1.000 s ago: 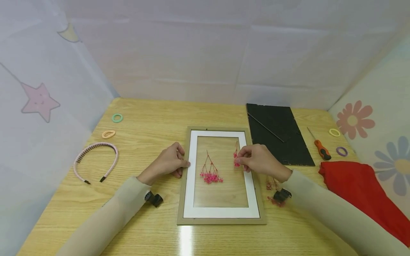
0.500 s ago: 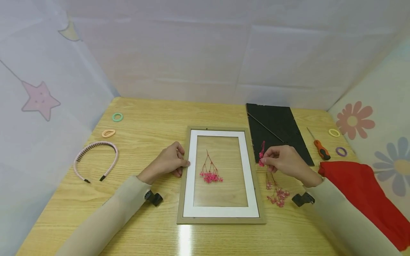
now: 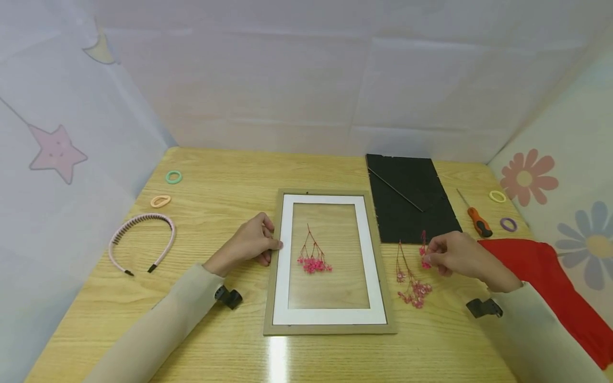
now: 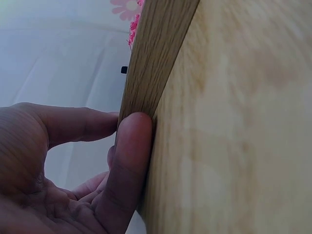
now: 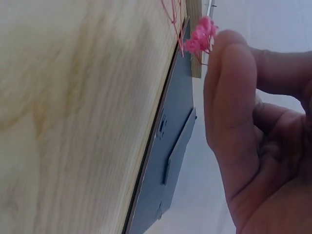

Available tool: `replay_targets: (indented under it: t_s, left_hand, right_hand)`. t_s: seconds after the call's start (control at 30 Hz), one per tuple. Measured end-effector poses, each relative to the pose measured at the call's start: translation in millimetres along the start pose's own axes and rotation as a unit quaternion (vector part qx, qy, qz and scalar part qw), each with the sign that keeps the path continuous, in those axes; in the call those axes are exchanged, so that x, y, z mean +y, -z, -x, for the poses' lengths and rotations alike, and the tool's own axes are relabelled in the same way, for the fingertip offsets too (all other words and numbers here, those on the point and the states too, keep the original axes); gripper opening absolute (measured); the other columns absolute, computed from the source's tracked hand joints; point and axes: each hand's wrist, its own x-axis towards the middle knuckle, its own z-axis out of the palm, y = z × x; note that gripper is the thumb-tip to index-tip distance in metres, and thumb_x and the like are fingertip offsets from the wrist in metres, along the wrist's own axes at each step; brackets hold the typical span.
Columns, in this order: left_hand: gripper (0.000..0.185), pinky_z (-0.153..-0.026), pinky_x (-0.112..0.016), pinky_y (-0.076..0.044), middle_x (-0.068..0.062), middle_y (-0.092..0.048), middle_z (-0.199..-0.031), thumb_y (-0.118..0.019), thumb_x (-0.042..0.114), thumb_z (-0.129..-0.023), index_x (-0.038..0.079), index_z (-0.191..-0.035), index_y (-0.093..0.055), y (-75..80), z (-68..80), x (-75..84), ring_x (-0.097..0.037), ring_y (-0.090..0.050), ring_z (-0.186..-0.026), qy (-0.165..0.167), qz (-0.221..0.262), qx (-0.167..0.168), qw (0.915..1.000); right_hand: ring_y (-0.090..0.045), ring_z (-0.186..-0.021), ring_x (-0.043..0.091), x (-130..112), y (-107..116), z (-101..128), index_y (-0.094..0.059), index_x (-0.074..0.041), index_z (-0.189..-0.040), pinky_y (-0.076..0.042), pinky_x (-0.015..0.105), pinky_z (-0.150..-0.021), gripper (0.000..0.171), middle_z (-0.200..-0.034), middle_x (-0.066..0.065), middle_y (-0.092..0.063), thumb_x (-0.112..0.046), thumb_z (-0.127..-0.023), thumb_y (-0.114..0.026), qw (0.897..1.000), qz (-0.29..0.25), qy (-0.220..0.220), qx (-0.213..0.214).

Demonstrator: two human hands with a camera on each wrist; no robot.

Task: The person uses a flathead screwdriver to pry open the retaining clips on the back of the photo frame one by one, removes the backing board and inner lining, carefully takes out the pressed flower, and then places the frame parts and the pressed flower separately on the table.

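Observation:
A wooden picture frame [image 3: 330,330] with a white mat lies on the table. One sprig of pink dried flowers [image 3: 314,264] rests inside its opening, stem pointing away. My left hand [image 3: 249,242] holds the frame's left side, thumb and fingers at the edge; the left wrist view shows the fingertips against the wooden side [image 4: 158,48]. Between right thumb and fingers I pinch a small pink dried-flower sprig [image 3: 424,250], its blossoms [image 5: 202,36] showing past the fingertips. That right hand [image 3: 462,258] is right of the frame, beside another pink sprig [image 3: 415,291] on the table.
Behind the right hand lies a black backing board [image 3: 407,197] with a stand leg. Farther right are an orange-handled screwdriver [image 3: 479,221], a purple ring [image 3: 508,224], a yellow ring [image 3: 497,197] and red cloth [image 3: 541,282]. At left lies a pink headband [image 3: 143,217] near green [image 3: 174,177] and orange rings [image 3: 160,201].
My right hand has carried its small sprig from above the frame's opening rightward and toward me, past the sprig on the table. The left hand stays at the frame's edge.

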Motion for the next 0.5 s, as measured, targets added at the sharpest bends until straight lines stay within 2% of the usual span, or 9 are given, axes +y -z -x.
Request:
replay_targets:
  t_s: [0.3, 0.5]
  left_hand:
    - [0.045, -0.055, -0.039, -0.064, -0.014, -0.067, -0.093, -0.075, 0.013, -0.089, 0.001, -0.121, -0.045, 0.4, 0.1, 0.2, -0.022, -0.066, -0.057, -0.002, -0.002, 0.000, 1.0000]
    - [0.045, -0.055, -0.039, -0.064, -0.014, -0.066, -0.094, -0.074, 0.013, -0.090, 0.002, -0.121, -0.045, -0.2, 0.8, 1.2, -0.022, -0.066, -0.057, 0.001, -0.003, 0.002, 1.0000]
  right_hand:
    - [-0.060, -0.055, 0.016, 16.6, -4.7, 3.6, -0.069, -0.014, -0.079, -0.055, 0.028, -0.053, 0.015, -0.060, 0.000, -0.061, -0.014, -0.093, -0.069, 0.998, 0.028, -0.026, -0.056]
    - [-0.058, -0.055, 0.015, 21.0, -11.3, 4.1, -0.067, -0.014, -0.074, -0.054, 0.029, -0.050, 0.019, -0.060, 0.000, -0.060, -0.017, -0.092, -0.073, 0.997, 0.035, -0.015, -0.062]
